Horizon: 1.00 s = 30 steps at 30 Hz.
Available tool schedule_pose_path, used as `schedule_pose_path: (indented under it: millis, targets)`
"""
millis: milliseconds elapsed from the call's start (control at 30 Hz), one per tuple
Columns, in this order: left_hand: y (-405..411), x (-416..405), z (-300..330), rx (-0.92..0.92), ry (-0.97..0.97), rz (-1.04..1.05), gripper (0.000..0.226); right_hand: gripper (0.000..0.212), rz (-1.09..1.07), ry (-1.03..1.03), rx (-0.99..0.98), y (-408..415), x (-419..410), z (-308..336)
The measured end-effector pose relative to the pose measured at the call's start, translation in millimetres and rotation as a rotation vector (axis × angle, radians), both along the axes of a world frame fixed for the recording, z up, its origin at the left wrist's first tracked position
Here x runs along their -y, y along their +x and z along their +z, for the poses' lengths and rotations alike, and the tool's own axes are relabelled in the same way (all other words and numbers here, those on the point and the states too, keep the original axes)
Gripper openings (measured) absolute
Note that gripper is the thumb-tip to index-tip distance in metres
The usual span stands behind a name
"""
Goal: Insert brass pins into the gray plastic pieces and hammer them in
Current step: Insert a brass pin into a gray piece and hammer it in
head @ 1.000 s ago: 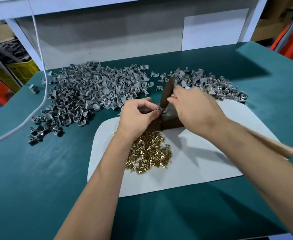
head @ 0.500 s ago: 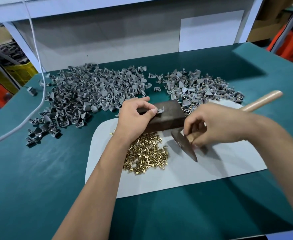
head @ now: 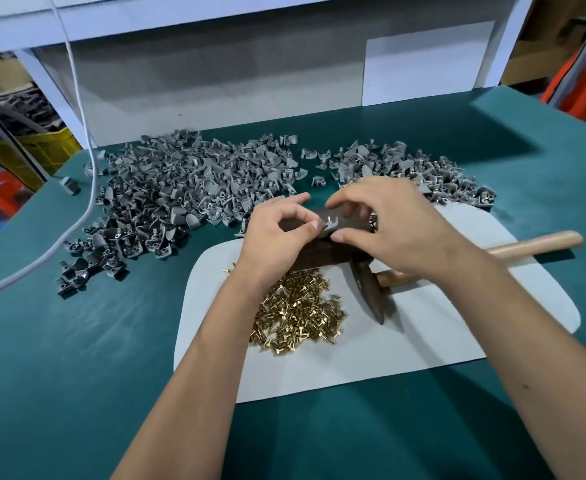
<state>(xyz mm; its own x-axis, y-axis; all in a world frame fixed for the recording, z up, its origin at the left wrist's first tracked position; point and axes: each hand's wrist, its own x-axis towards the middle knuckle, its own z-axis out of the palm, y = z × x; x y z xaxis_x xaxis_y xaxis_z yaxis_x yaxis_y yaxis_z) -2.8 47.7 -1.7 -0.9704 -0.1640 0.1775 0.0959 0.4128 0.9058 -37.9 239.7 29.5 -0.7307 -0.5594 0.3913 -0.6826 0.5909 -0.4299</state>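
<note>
Left hand point(head: 277, 233) grips gray piece point(head: 329, 226); green table point(head: 76, 358).

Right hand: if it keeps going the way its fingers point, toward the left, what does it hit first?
Most likely the small gray piece on the dark block, since the right hand has its fingertips right at it. Just beyond is the left hand, pinching that piece. Whether contact is already made is unclear.
</note>
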Motion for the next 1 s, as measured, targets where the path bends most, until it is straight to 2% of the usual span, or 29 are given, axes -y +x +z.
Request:
schedule_pose_path:
  millis: [133, 233, 333, 400, 467, 600, 700, 767, 1000]
  targets:
    - [1, 2, 2, -0.05, 0.057, -0.047, 0.011, 0.02, 0.015, -0.17, -0.116, -1, 6, -17]
    - [-4, 7, 0, -0.109, 0.037, 0.05, 0.013, 0.01, -0.06, -0.258, -0.176, -5, 5, -23]
    - [-10, 26, -6, -0.152, -0.22, 0.253, 0.021, 0.008, -0.175, -0.3, -0.203, -9, 0, -26]
    - [-10, 42, -10, -0.082, -0.361, 0.334, 0.019, 0.007, -0.275, -0.306, -0.197, -13, -4, -28]
    - [-9, 53, -15, -0.016, -0.417, 0.334, 0.016, 0.006, -0.382, -0.306, -0.189, -17, -7, -30]
    - [-9, 61, -21, 0.101, -0.53, 0.284, 0.029, 0.016, -0.494, -0.347, -0.169, -18, -11, -32]
    - [-8, 58, -19, 0.164, -0.55, 0.29, 0.034, 0.015, -0.413, -0.392, -0.189, -8, -5, -27]
    - [-6, 56, -17, 0.173, -0.555, 0.301, 0.032, 0.015, -0.281, -0.369, -0.202, 4, 5, -25]
    - [-3, 71, -15, 0.098, -0.462, 0.414, 0.028, 0.013, 0.337, -0.046, -0.223, 59, 61, -29]
